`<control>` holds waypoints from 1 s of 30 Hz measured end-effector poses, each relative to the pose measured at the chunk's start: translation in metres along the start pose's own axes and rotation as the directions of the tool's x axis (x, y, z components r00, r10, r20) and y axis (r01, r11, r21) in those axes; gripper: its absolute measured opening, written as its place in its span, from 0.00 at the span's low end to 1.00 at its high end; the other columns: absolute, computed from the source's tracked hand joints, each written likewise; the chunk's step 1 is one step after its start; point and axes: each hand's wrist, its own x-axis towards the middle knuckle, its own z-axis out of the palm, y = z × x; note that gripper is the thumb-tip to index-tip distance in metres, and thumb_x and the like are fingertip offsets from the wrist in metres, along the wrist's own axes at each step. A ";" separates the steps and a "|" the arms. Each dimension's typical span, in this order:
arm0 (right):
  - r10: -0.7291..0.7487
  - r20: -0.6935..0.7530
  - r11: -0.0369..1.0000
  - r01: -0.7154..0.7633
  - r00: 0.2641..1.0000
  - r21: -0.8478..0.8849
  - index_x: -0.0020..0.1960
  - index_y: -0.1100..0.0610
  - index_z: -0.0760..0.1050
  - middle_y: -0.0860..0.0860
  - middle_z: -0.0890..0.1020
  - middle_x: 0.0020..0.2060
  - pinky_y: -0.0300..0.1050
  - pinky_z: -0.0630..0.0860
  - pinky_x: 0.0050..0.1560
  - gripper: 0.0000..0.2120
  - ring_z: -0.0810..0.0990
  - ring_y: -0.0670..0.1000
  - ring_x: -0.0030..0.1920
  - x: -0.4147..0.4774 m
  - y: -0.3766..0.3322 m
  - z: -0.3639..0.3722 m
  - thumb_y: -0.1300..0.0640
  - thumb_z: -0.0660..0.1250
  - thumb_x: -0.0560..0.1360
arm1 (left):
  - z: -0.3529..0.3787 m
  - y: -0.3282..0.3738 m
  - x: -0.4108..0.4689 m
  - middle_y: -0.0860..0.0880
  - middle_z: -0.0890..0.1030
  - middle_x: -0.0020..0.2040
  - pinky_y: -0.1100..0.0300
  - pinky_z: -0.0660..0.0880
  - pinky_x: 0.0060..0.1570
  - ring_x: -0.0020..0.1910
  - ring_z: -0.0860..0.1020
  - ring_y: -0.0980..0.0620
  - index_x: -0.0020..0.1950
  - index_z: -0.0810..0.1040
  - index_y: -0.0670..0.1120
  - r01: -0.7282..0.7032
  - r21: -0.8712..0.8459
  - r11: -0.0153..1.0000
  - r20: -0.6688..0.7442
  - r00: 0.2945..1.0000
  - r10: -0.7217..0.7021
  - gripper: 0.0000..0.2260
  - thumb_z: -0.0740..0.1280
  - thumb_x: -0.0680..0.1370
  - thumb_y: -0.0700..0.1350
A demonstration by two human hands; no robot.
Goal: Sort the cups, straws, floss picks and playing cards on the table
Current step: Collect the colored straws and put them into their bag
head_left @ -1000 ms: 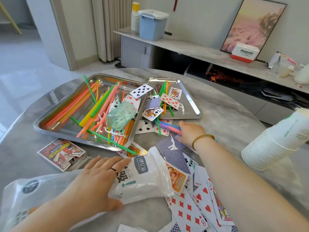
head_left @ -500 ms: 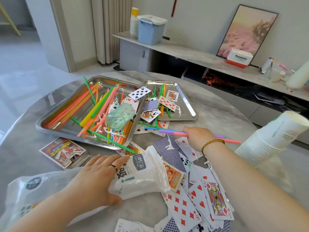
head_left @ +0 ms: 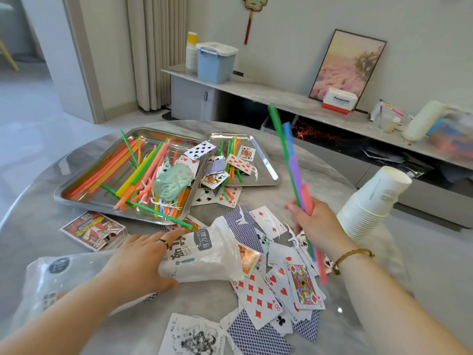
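Uppermost, held straws [head_left: 291, 160]: a green, blue, purple and pink bundle, tilted near upright above the bench [head_left: 307, 180], blurred.
Right hand [head_left: 311, 221]: fingers curled round the bundle's lower part, above the scattered cards.
Left hand [head_left: 143, 257]: lies on the plastic bag [head_left: 202, 257], fingers stretched over it, thumb at its near edge.
Playing cards [head_left: 258, 295]: scattered face up and face down between the hands, some under the bag.
Large tray [head_left: 76, 193]: holds loose straws [head_left: 115, 172], white floss picks [head_left: 146, 194] and a pale green container [head_left: 174, 184].
Small tray [head_left: 268, 165]: a few straws and cards, just beside the large tray.
Cup stack [head_left: 371, 201]: leaning at the bench's right edge.
Card box [head_left: 93, 230]: near the large tray's front rim.
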 end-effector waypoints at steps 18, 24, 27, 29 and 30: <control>0.308 -0.317 0.093 0.303 0.897 0.948 0.32 0.57 0.64 0.47 0.71 0.19 0.41 0.79 0.36 0.18 0.74 0.46 0.22 -0.048 -0.035 -0.035 0.55 0.53 0.81 | -0.005 0.009 -0.036 0.67 0.70 0.55 0.60 0.66 0.58 0.58 0.71 0.58 0.55 0.50 0.83 -0.192 -0.553 0.811 -0.350 0.936 -0.018 0.43 0.62 0.42 0.78; 0.336 -0.250 0.041 0.251 0.908 0.967 0.32 0.57 0.64 0.47 0.69 0.18 0.40 0.79 0.34 0.18 0.72 0.45 0.21 -0.046 -0.032 -0.031 0.54 0.53 0.80 | -0.005 0.014 -0.036 0.63 0.69 0.56 0.62 0.64 0.57 0.57 0.70 0.58 0.54 0.44 0.84 -0.192 -0.507 0.840 -0.375 0.927 -0.015 0.40 0.63 0.49 0.69; 0.334 -0.145 -0.007 0.156 0.931 0.988 0.32 0.58 0.64 0.48 0.71 0.18 0.42 0.79 0.37 0.19 0.74 0.46 0.21 -0.047 -0.034 -0.014 0.54 0.53 0.81 | -0.005 0.019 -0.038 0.71 0.66 0.53 0.63 0.64 0.54 0.55 0.70 0.60 0.55 0.46 0.84 -0.211 -0.527 0.823 -0.386 0.923 -0.010 0.39 0.64 0.50 0.69; 0.328 -0.058 -0.023 0.069 0.943 0.997 0.33 0.58 0.65 0.50 0.74 0.19 0.43 0.79 0.38 0.18 0.77 0.48 0.23 -0.050 -0.036 0.000 0.54 0.53 0.80 | -0.004 0.022 -0.038 0.72 0.65 0.53 0.62 0.65 0.53 0.54 0.70 0.59 0.55 0.47 0.84 -0.235 -0.512 0.826 -0.408 0.913 0.007 0.39 0.63 0.50 0.69; 0.316 -0.006 -0.036 0.019 0.949 0.999 0.34 0.58 0.65 0.50 0.76 0.21 0.43 0.79 0.40 0.17 0.79 0.48 0.25 -0.052 -0.036 0.008 0.54 0.54 0.80 | -0.004 0.025 -0.039 0.70 0.67 0.53 0.62 0.65 0.52 0.53 0.70 0.58 0.55 0.47 0.84 -0.241 -0.499 0.832 -0.419 0.908 0.012 0.39 0.63 0.49 0.71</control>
